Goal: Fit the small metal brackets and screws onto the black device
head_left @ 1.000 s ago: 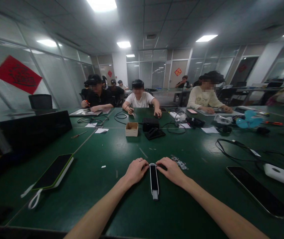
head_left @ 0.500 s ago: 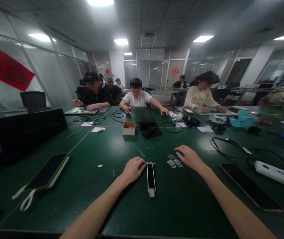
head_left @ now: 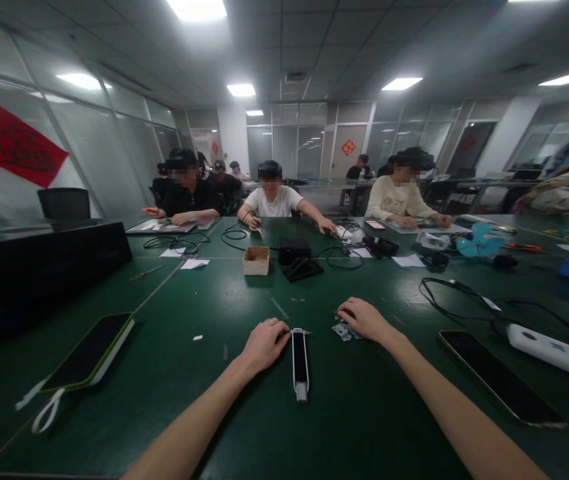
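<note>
L hand (head_left: 264,345) rests on green-topped work table (head_left: 379,427), fingers loosely curled, tips at upper end of slim black-and-white stick device (head_left: 300,363), which lies lengthwise on the table w/ metal tip toward the wearer; can't tell if they grip it. R hand (head_left: 361,320) sits well to its right, fingers bent down over small metal hinge plates (head_left: 343,332), most of the pieces under the fingertips and one plate showing below them; grip unclear. Both hands apart, device between them and nearer L. To the right: black smartphone (head_left: 499,377), white power strip (head_left: 554,353), coiled black cable (head_left: 452,293). To the left: tablet w/ green edge (head_left: 87,350) and white strap (head_left: 42,412). Further down table: open cardboard box (head_left: 256,261), black box (head_left: 292,251), teal fan-shaped item (head_left: 479,241). Co-workers across table: one in white tee (head_left: 272,201), hands on the table; one in black shirt (head_left: 187,193), orange-handled tool in hand; one in cream sweater (head_left: 399,200), hands on a flat mat. Red paper sign (head_left: 12,143) on glazed wall at left.
</note>
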Tool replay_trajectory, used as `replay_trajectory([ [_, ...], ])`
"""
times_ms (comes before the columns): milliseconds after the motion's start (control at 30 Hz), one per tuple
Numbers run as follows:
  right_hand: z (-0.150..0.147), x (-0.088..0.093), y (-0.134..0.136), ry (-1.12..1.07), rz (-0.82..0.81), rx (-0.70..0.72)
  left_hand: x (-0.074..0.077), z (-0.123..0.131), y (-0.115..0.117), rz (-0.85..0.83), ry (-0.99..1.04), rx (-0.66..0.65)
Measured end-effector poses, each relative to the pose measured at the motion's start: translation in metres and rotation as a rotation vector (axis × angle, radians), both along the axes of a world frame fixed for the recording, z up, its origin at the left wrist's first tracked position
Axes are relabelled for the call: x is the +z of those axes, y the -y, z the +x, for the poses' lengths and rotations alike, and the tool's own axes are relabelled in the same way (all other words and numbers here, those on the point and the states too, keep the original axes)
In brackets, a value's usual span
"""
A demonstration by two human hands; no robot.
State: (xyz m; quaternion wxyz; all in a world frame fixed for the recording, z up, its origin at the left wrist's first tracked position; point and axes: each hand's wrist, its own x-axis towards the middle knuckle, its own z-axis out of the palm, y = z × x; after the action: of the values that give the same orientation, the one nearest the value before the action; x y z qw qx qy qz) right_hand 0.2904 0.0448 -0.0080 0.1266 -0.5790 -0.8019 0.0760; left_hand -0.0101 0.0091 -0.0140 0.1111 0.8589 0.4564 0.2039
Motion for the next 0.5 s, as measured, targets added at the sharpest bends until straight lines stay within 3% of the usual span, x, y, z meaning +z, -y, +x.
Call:
replay_trajectory([
  [500, -0.029, 0.015, -0.002, 0.116, 0.046, -0.148, 0.012, 0.0, 0.007, -0.053, 0.005, 0.014],
])
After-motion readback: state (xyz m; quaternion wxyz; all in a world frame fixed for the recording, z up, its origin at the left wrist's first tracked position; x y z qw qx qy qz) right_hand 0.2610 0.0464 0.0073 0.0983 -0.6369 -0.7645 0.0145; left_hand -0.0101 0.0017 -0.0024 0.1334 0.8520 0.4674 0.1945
